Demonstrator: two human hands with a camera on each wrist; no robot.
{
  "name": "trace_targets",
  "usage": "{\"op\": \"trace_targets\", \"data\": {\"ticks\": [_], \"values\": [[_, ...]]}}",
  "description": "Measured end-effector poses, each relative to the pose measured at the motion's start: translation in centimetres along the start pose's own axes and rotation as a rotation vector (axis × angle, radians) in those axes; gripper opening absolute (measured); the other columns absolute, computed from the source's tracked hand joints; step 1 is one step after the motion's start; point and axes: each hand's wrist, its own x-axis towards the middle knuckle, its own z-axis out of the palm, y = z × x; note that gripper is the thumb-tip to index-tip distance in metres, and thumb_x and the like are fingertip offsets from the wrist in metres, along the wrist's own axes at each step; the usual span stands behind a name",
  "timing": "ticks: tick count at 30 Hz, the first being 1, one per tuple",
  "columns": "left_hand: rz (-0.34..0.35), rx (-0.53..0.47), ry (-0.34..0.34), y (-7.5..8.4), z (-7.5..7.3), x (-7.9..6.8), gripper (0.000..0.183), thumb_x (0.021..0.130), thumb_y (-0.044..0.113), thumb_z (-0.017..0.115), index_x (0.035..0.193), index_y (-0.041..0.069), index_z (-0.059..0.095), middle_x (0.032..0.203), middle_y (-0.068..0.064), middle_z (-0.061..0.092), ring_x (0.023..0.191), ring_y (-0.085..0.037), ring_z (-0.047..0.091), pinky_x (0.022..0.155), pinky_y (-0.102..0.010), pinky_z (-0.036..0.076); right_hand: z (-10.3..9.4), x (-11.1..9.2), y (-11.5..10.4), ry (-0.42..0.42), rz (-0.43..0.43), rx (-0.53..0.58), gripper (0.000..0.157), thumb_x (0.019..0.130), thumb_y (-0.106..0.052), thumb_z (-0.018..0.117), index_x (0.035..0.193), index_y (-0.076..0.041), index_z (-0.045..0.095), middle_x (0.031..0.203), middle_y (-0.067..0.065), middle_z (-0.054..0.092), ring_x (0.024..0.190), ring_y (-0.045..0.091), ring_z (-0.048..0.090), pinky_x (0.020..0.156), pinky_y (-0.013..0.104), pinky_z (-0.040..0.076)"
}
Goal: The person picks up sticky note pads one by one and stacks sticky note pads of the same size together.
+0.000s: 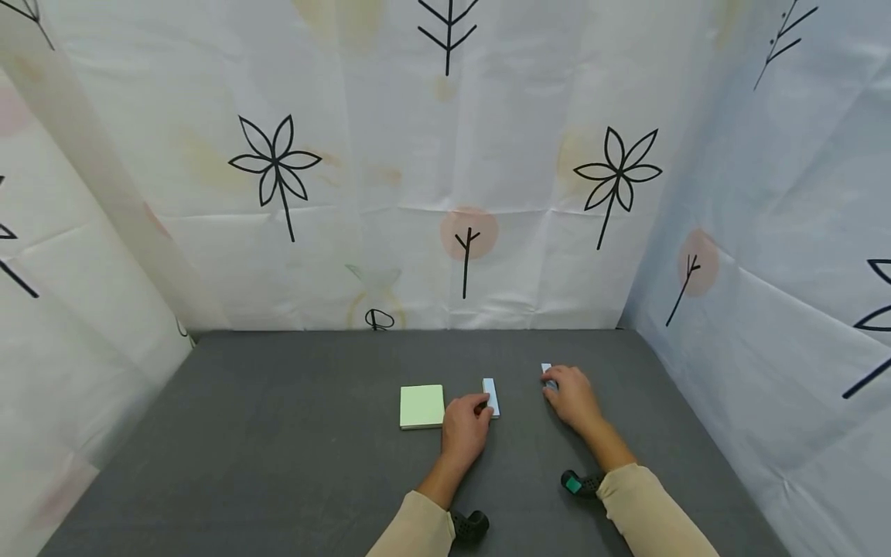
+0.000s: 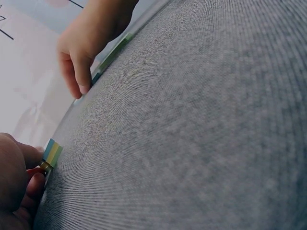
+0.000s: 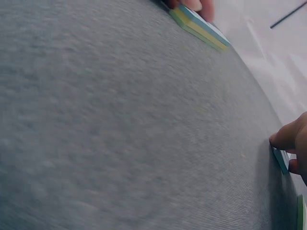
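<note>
My left hand (image 1: 465,427) is at a narrow blue-topped sticky-note pad (image 1: 490,396), its thumb and finger pinching the pad's near end on the table. The right wrist view shows these fingers around the blue pad (image 3: 280,161). To the right, my right hand (image 1: 575,398) pinches a second narrow sticky-note pad (image 1: 546,367), mostly hidden under its fingers. Blue, yellow and green layers show on the right-hand pad (image 3: 204,28) in the right wrist view. A square pale-green sticky-note pad (image 1: 421,406) lies flat just left of my left hand.
The dark grey tabletop (image 1: 292,464) meets a white printed cloth (image 1: 376,193) along its back edge. More cloth hangs at the left and at the right side (image 1: 780,371). Black wrist cameras (image 1: 470,526) sit near both cuffs.
</note>
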Motion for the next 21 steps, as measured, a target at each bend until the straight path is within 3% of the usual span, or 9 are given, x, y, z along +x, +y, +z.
{"op": "trace_targets", "data": {"ticks": [12,21], "values": [[0.016,0.022,0.021,0.1,0.0,-0.1,0.021,0.081,0.009,0.077,0.102,0.008,0.077,0.078,0.001,0.069,0.071,-0.016,0.057,0.063,-0.030,0.046,0.6,-0.9,-2.4,-0.025,-0.040,0.091,0.035,0.078,-0.007,0.080,0.110,0.000,0.070,0.108,0.017,0.068,0.096,0.035,0.058,0.083,0.050,0.046],[0.007,0.029,0.013,0.2,0.0,-0.2,0.020,0.082,0.010,0.077,0.102,0.007,0.077,0.078,0.001,0.068,0.070,-0.015,0.056,0.062,-0.029,0.045,0.9,-1.1,-3.1,-0.023,-0.036,0.106,0.036,0.076,-0.009,0.082,0.109,-0.002,0.071,0.108,0.014,0.069,0.096,0.033,0.059,0.082,0.049,0.047]]}}
